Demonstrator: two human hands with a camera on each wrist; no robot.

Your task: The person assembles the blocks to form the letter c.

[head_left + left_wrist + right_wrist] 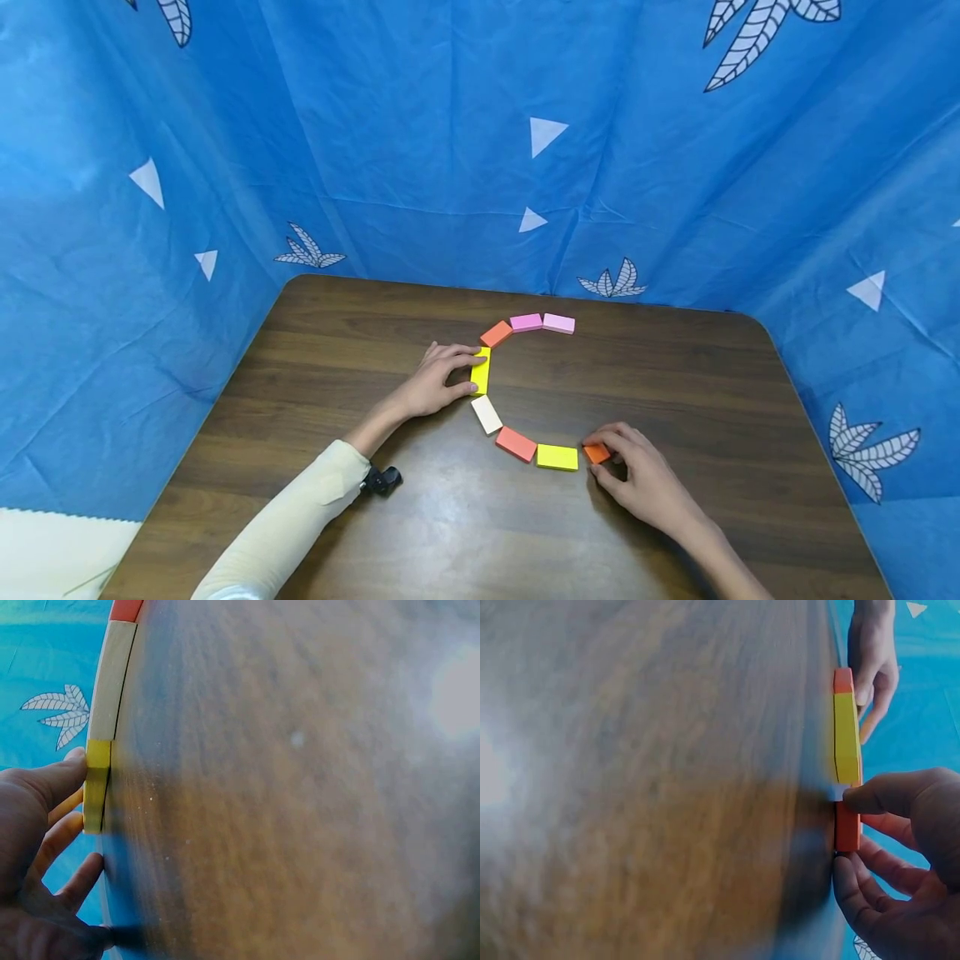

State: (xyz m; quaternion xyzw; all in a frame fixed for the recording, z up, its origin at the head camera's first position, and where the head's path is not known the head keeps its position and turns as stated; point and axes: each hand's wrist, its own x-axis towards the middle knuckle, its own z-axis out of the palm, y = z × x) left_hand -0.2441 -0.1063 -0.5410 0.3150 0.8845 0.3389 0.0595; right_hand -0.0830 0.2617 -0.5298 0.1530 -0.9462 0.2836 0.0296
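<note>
Flat coloured wooden blocks lie end to end in a curve open to the right. My left hand [435,381] is at the curve's left side, thumb and fingertips pinching a yellow block [482,372] that lies on the table. In the left wrist view that yellow block [97,787] shows between the thumb and the fingers behind it. At the curve's near right end my right hand [637,471] holds an orange block [597,453] between thumb and fingers, a small gap from a second yellow block [557,457]. The right wrist view shows the orange block [847,826] gripped near the tabletop.
A cream block [487,415] and a coral block [516,443] lie between the two yellow ones. Farther back are another orange block [497,334], a magenta block [526,322] and a pale pink block [558,323]. Blue patterned cloth [450,167] surrounds the wooden table [300,333].
</note>
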